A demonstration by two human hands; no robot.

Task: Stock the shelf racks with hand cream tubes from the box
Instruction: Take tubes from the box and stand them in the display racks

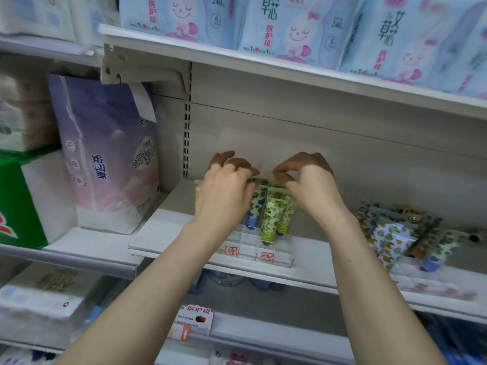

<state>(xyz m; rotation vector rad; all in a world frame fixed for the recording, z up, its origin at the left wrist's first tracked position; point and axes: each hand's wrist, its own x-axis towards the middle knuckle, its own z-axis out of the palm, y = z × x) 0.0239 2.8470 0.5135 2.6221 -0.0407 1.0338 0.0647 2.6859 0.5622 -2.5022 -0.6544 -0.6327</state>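
Our left hand [226,192] is curled round the crimped top of a white plastic hand cream tube [255,204] printed with blue leaves. The tube stands cap-down at the back of a clear acrylic stepped rack [274,255] on the white metal shelf [168,233], touching two green-leafed tubes [271,217]. Our right hand [309,185] hovers over those with thumb and forefinger bent close together, and we cannot tell whether they hold anything. Farther right on the shelf lies the open fruit-printed cardboard box [387,238], and a tall lilac tissue pack [105,159] stands to the left.
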